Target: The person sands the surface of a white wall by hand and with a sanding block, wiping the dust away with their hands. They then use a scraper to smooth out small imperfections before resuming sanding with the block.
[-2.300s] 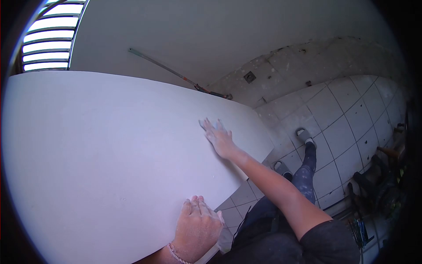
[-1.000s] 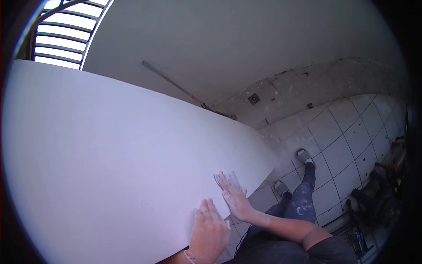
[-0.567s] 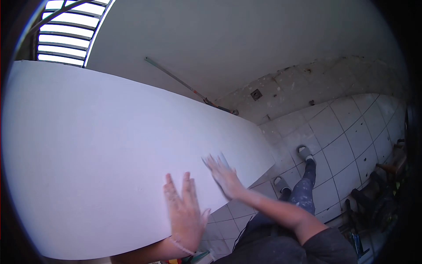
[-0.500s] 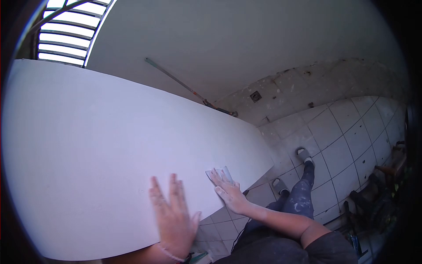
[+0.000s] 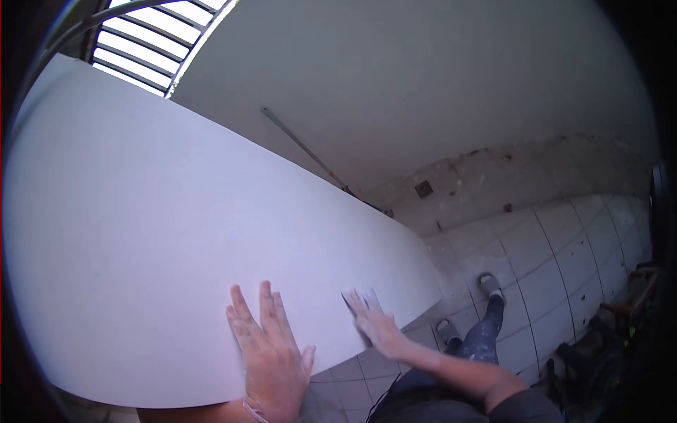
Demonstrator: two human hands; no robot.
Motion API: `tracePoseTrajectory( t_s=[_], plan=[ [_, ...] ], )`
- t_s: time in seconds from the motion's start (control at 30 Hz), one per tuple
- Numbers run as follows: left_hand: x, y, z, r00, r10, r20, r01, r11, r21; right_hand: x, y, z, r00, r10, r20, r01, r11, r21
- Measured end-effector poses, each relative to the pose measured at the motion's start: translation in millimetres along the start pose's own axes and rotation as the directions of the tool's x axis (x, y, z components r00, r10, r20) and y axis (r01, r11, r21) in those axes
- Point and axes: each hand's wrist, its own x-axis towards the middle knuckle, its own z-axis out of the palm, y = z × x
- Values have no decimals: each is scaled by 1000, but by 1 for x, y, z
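A broad white panel (image 5: 176, 233) stretches across the left and middle of the view. My left hand (image 5: 271, 349) rests palm down near its front edge, fingers spread and empty, with a band around the wrist. To its right, my right hand (image 5: 374, 321) presses a thin grey sheet (image 5: 348, 299) against the panel close to its right end. The fingers lie over the sheet and hide most of it; this hand is slightly blurred.
Beyond the panel, a long pole (image 5: 300, 143) leans by the grey wall (image 5: 423, 77). A barred opening (image 5: 144, 46) is at the upper left. The tiled floor (image 5: 543, 247) and my slippered feet are at the right, with dark objects (image 5: 592, 345) at the lower right.
The view has tilted, so the panel slants more steeply. My right hand and the sheet appear slightly lower and further right. My left hand, blurred before, now shows sharply.
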Motion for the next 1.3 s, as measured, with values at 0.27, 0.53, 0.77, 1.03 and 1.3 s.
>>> tracePoseTrajectory(
  t_s=[0.27, 0.53, 0.77, 1.03, 1.3],
  plan=[
    [0, 7, 5, 1000, -6, 4, 5, 999, 40, 174, 24, -33, 976, -39, -214, 17, 995, -103],
    [-4, 9, 4, 999, 48, 6, -48, 998, 50, 34, -2, 9, 992, -27, -127, 15, 995, -95],
    [-5, 3, -6, 989, 133, 60, -133, 991, 1, 136, -34, -17, 958, -152, -242, 155, 988, -4],
    [-5, 15, 3, 997, 76, 3, -75, 996, -43, 149, -14, -22, 955, -161, -250, 152, 987, -55],
    [0, 26, 18, 998, 70, -7, -69, 994, 89, 32, -1, 13, 968, -213, -133, 206, 976, -70]
  ],
)
